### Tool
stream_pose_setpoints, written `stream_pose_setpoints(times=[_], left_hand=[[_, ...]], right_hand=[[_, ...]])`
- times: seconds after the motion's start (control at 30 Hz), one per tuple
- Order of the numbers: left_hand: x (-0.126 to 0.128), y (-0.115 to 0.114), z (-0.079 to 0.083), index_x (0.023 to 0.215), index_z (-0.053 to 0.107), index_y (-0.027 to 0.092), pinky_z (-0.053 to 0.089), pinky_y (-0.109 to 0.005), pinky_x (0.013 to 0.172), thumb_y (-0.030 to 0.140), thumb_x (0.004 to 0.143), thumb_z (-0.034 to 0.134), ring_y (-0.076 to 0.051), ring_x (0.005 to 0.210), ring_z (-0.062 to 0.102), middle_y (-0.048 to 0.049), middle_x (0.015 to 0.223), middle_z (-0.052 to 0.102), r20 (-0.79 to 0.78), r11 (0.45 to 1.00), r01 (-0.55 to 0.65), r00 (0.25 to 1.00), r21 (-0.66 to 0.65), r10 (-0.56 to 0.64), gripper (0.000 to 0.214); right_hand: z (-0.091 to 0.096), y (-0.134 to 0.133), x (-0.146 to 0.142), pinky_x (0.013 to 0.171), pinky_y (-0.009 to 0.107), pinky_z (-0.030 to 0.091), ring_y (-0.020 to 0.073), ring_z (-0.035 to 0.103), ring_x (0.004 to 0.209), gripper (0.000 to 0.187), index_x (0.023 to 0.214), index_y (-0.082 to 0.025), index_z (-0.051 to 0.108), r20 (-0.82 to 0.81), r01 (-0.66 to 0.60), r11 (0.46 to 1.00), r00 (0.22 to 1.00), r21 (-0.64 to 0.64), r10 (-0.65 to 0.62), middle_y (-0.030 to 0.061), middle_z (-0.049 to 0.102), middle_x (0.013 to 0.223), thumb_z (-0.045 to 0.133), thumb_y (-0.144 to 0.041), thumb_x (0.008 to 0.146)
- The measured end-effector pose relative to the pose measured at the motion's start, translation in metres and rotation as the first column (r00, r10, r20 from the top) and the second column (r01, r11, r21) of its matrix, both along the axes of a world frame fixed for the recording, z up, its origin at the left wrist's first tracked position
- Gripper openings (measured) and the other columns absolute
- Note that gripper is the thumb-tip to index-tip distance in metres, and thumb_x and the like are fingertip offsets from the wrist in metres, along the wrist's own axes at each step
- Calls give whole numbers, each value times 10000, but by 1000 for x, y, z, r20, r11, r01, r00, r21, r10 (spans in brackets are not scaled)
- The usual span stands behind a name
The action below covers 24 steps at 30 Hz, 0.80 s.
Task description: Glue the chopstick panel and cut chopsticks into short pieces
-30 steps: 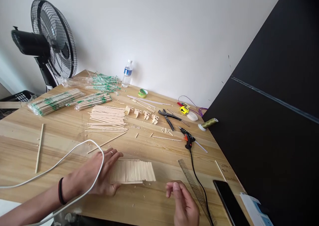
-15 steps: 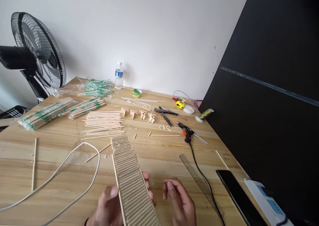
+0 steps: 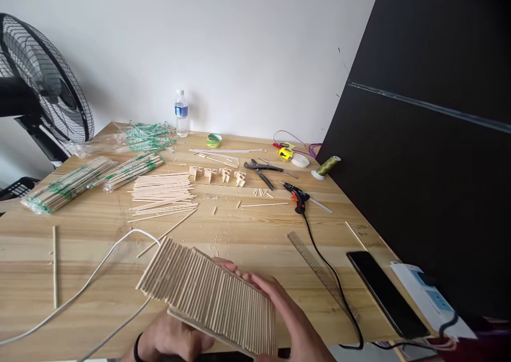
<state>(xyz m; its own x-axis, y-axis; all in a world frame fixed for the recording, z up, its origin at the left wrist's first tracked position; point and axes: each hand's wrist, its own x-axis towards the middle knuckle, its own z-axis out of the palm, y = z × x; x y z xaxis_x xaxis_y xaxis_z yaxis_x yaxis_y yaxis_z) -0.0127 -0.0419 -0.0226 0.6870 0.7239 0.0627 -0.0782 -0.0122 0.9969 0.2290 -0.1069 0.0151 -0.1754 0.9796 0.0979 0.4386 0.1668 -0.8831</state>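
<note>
A panel of thin wooden sticks laid side by side [image 3: 215,293], with long sticks along its edges, is held tilted above the front of the table. My left hand [image 3: 171,335] is closed on it from below and the left, partly hidden underneath. Along the right edge, my right hand [image 3: 285,309] grips the panel with its fingers on the upper side. Beyond the panel lie a pile of loose sticks [image 3: 162,194] and several small stick-built pieces [image 3: 209,175]. A hot glue gun [image 3: 297,197] rests to the right.
Pliers [image 3: 263,170], a yellow tape measure [image 3: 285,153] and a thread spool [image 3: 327,167] sit farther back. A ruler [image 3: 315,266], phone [image 3: 385,293] and power strip [image 3: 433,298] lie right. A white cable [image 3: 99,271] curves left; bagged sticks [image 3: 72,183] lie behind.
The panel has turned, its far end swinging left and toward me. My right hand, apart from it before, now grips its right edge. The view has shifted slightly.
</note>
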Motion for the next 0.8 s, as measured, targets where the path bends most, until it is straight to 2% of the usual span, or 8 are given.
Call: stream_pose_setpoints(times=[0.07, 0.17, 0.27, 0.37, 0.47, 0.53, 0.63, 0.8], left_hand=[[0, 3, 1, 1519, 370, 270, 334, -599, 1216, 524, 792, 704, -381, 1437, 469, -155, 1537, 486, 104, 998, 34, 994, 58, -40, 840], [-5, 15, 9, 1579, 314, 301, 307, -604, 1229, 314, 744, 765, -380, 1453, 445, -132, 1566, 475, -7, 987, 76, 997, 144, -76, 950], [-20, 41, 22, 1634, 219, 291, 450, -574, 1131, 283, 780, 773, -358, 1331, 563, -139, 1404, 628, -173, 983, 97, 982, 158, -69, 1017], [-39, 75, 30, 1513, 460, 242, 533, -494, 1045, 258, 925, 639, -290, 1192, 645, -120, 1213, 702, -192, 967, -25, 979, 253, 75, 615], [-49, 107, 27, 1390, 556, 201, 596, -351, 849, 291, 1025, 516, -187, 949, 701, -94, 1103, 696, -143, 929, -174, 963, 326, 230, 378], [-52, 120, 19, 1392, 559, 196, 589, -305, 802, 320, 1007, 575, -163, 914, 698, -97, 1151, 679, -164, 903, -148, 959, 404, 231, 405], [-54, 128, 4, 1403, 580, 189, 580, -305, 807, 369, 929, 711, -178, 936, 674, -119, 1205, 657, -205, 835, -70, 955, 546, 214, 524], [-57, 125, -16, 1326, 681, 253, 580, -340, 870, 350, 963, 662, -180, 948, 627, -88, 1202, 569, -235, 643, -103, 877, 759, 418, 377]], right_hand=[[-2, 0, -4, 1055, 459, 548, 349, 609, 1323, 981, 1548, -369, 459, 87, -14, 1000, 996, 21, 12, 117, 602, 1476, 926, -439, 688], [-11, 0, -5, 1077, 466, 531, 339, 592, 1337, 942, 1539, -355, 470, 119, 62, 997, 991, 47, -67, 109, 591, 1476, 892, -259, 701], [-20, 5, 5, 1073, 458, 522, 322, 609, 1291, 805, 1474, -317, 538, 147, 202, 974, 965, 100, -215, 102, 610, 1417, 779, -171, 720], [-27, 19, 25, 1038, 440, 536, 308, 631, 1233, 701, 1428, -292, 569, 215, 274, 942, 925, 193, -313, 98, 630, 1357, 749, -212, 754], [-33, 41, 43, 969, 415, 575, 292, 659, 1178, 662, 1414, -289, 564, 327, 224, 935, 892, 275, -310, 84, 654, 1302, 762, -260, 783], [-36, 59, 49, 965, 408, 579, 278, 666, 1162, 671, 1429, -296, 540, 400, 151, 942, 877, 299, -267, 74, 661, 1276, 760, -255, 796], [-41, 86, 52, 1007, 415, 558, 271, 643, 1198, 677, 1458, -291, 498, 449, 63, 950, 870, 306, -203, 82, 638, 1296, 740, -248, 827], [-43, 126, 55, 996, 402, 551, 273, 634, 1197, 651, 1450, -280, 510, 517, -72, 955, 851, 287, -91, 87, 625, 1291, 730, -276, 838]])
